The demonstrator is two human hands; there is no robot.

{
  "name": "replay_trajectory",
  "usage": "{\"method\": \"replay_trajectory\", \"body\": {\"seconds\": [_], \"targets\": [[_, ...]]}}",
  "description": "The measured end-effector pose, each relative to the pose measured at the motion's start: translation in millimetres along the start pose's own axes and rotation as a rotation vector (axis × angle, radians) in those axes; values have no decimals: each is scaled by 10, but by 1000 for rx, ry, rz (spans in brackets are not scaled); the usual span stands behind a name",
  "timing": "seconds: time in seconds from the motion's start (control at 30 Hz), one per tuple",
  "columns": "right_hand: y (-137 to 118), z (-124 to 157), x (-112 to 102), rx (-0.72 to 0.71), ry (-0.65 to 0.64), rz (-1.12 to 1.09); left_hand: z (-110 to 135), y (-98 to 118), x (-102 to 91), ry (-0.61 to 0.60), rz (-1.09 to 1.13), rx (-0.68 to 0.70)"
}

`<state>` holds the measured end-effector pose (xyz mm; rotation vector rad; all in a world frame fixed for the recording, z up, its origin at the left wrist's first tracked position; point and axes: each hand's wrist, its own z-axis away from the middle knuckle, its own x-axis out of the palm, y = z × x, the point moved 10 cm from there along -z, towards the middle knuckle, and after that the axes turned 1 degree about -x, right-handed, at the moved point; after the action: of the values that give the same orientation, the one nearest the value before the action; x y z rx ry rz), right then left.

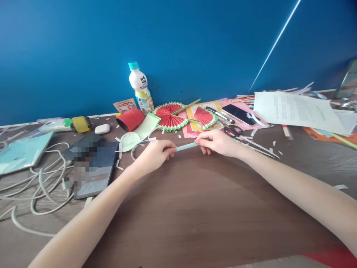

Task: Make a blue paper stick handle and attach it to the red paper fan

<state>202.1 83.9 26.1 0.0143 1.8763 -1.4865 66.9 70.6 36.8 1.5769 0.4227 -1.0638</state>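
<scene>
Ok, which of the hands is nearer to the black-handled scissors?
Right. The right hand is just on the near side of the black-handled scissors, slightly left; the left hand is farther left, at the pale blue strip's other end.

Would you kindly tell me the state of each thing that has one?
Strip, held straight
Left hand, pinching strip's left end
Right hand, pinching its right end
Bottle, upright, capped
Large fan, spread into a circle
Small fan, partly spread
Phone, screen dark
White case, shut
Scissors, lying flat, open or shut unclear
</scene>
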Motion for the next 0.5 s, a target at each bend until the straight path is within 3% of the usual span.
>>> {"method": "replay_trajectory", "body": {"seconds": [0.1,0.2,0.27,0.4,0.5], "targets": [[10,5,13,-2,18,104,-3,19,33,-2,-67,32],[36,-15,-75,-12,92,185,-15,50,-37,84,-177,112],[37,-22,-216,-41,214,236,-26,34,-83,122,-216,140],[54,90,-613,-84,613,307,-38,-158,-314,289,-139,51],[46,111,-625,-150,659,442,-37,-322,-416,377,-73,-32]]}}
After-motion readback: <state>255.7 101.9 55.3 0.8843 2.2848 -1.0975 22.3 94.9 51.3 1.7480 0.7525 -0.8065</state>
